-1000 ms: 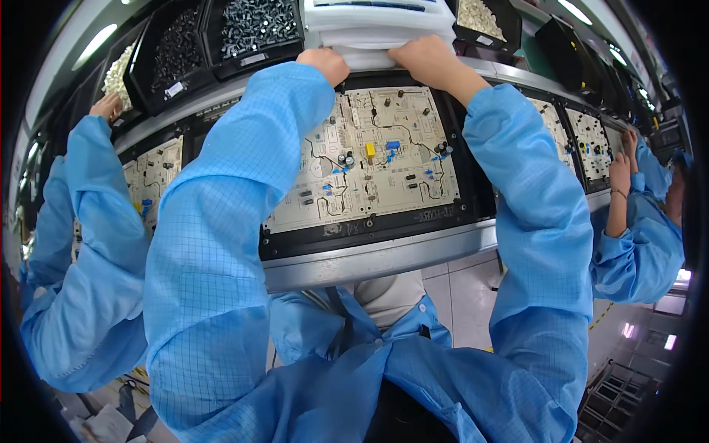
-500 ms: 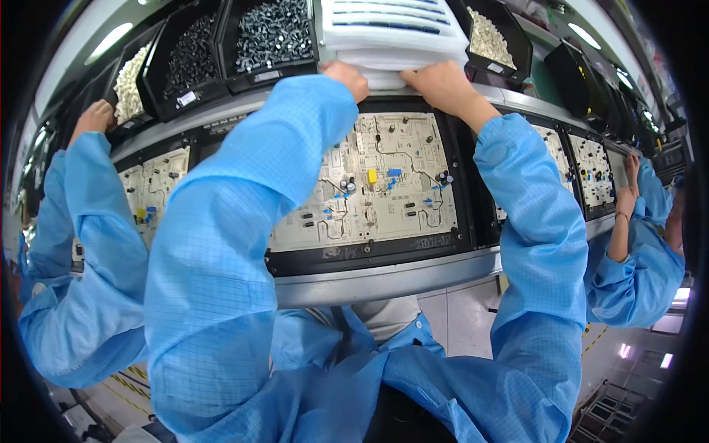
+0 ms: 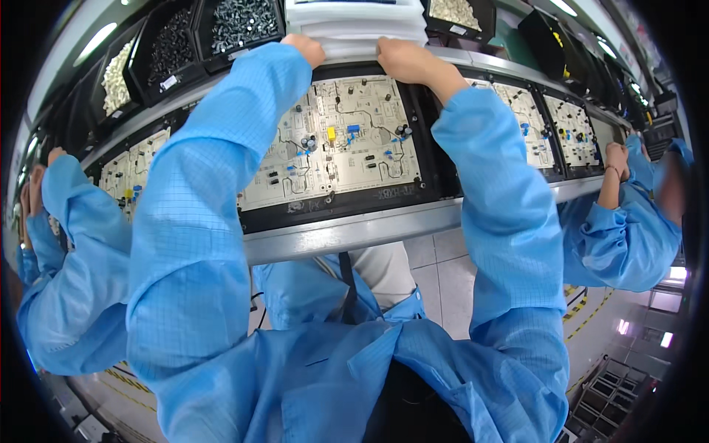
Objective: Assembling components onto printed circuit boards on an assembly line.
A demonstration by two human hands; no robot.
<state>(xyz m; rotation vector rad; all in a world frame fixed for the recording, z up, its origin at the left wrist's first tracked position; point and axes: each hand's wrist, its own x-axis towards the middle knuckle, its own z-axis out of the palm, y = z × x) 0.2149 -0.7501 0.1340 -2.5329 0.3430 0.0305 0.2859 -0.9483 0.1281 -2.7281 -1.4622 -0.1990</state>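
Observation:
A stack of white foam trays (image 3: 353,46) stands at the far edge of the bench, at the top of the picture. My left hand (image 3: 307,50) is closed at its near left corner, the fingertips partly hidden. At the near right corner my right hand (image 3: 410,62) has its fingers curled against the foam. Directly below both hands lies a cream circuit board (image 3: 310,173) in a black frame (image 3: 343,209). It carries a yellow block part, blue parts and several dark round capacitors. My left sleeve covers the board's left side.
Black bins of dark small parts (image 3: 242,26) and white parts (image 3: 118,83) line the back left; another white-parts bin (image 3: 452,13) sits right of the foam. More framed boards (image 3: 572,127) continue along the metal rail (image 3: 354,230). Co-workers in blue sleeves (image 3: 624,240) flank me.
The whole view has shifted, so bench and boards sit higher and further left. My hands stay at the foam stack. The left co-worker's hand has moved off the white-parts bin.

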